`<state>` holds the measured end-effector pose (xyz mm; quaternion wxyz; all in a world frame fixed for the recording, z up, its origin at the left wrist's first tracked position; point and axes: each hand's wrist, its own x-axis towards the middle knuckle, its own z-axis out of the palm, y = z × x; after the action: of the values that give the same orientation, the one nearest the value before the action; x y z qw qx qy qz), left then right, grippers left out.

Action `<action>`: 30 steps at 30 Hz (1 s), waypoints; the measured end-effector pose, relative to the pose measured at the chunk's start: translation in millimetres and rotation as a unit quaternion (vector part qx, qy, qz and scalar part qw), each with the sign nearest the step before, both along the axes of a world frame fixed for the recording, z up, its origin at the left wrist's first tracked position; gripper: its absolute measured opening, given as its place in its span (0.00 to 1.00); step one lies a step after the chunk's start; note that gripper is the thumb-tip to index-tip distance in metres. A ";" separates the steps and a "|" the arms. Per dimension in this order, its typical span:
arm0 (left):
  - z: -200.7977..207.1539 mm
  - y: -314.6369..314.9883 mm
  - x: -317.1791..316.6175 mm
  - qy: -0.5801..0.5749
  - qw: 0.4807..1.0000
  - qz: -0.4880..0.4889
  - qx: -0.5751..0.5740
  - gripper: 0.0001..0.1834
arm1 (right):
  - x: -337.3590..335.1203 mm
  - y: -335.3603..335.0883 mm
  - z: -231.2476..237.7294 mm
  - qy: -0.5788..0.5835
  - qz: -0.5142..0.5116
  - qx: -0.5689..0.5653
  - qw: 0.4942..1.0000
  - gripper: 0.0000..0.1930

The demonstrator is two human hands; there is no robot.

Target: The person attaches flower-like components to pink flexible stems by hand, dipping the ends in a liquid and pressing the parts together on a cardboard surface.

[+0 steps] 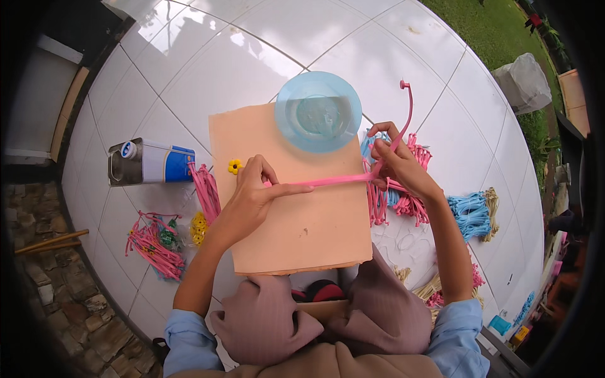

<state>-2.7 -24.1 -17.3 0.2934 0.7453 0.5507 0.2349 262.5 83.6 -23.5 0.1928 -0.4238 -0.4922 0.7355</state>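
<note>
A long, thin pink strap (340,181) is stretched level between my two hands above a peach-coloured board (302,246). My left hand (251,195) grips one end, its index finger or thumb lying along the strap. Further along, my right hand (404,165) pinches the same strap, and the loose part rises past the fingers to a small knob at its tip. A small yellow flower (235,166) lies on the board beside my left hand. Behind the strap, a translucent blue bowl (287,113) with clear liquid in it sits on the board's far edge.
A metal can (151,162) lies on its side at the left. Pink bundles (154,246) and yellow flowers (199,228) are near my left arm. Under and beyond my right arm are pink straps (411,205), blue bundles (468,215) and beige ones (491,214) on white tiles.
</note>
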 end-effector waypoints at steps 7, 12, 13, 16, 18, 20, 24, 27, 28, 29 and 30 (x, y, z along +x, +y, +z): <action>-0.2 3.1 -1.9 0.023 0.999 -0.010 -0.032 0.26 | -4.2 10.2 -4.5 -0.019 0.026 -0.027 0.999 0.14; -2.7 4.0 -4.6 0.024 0.999 -0.007 -0.036 0.25 | -8.8 14.4 -6.0 -0.029 0.025 -0.035 0.999 0.14; -3.7 4.7 -4.8 0.031 0.999 -0.012 -0.016 0.25 | -9.2 15.0 -6.3 -0.037 0.030 -0.044 0.998 0.14; -3.8 6.0 -4.5 0.044 0.999 -0.022 0.001 0.25 | -9.6 16.2 -10.7 -0.042 0.032 -0.060 0.997 0.15; -3.0 6.8 -4.0 0.050 0.998 -0.027 0.000 0.26 | -9.8 16.8 -13.4 -0.038 0.029 -0.067 0.997 0.15; -1.4 6.7 -3.7 0.065 0.997 -0.036 0.004 0.26 | -10.4 16.8 -14.4 -0.022 0.025 -0.096 0.995 0.16; -0.5 8.2 -4.7 0.069 0.996 -0.051 0.003 0.27 | -13.1 18.2 -16.0 -0.026 0.000 -0.139 0.990 0.20; 1.3 10.0 -5.5 0.084 0.994 -0.064 -0.011 0.29 | -14.4 18.2 -14.9 -0.038 0.007 -0.125 0.991 0.23; 1.9 10.4 -5.7 0.076 0.994 -0.072 -0.021 0.29 | -14.3 17.8 -15.6 -0.041 0.009 -0.121 0.992 0.25; 2.7 11.0 -5.7 0.068 0.994 -0.079 -0.031 0.30 | -14.0 17.5 -16.3 -0.044 0.010 -0.117 0.992 0.27; 3.9 11.9 -5.4 0.069 0.994 -0.080 -0.032 0.30 | -13.3 17.3 -19.8 -0.043 0.010 -0.117 0.992 0.27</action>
<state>-8.1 -12.2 -13.4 0.2961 0.7915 0.5156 0.1416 249.2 100.9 -43.3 0.1130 -0.4698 -0.4148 0.7710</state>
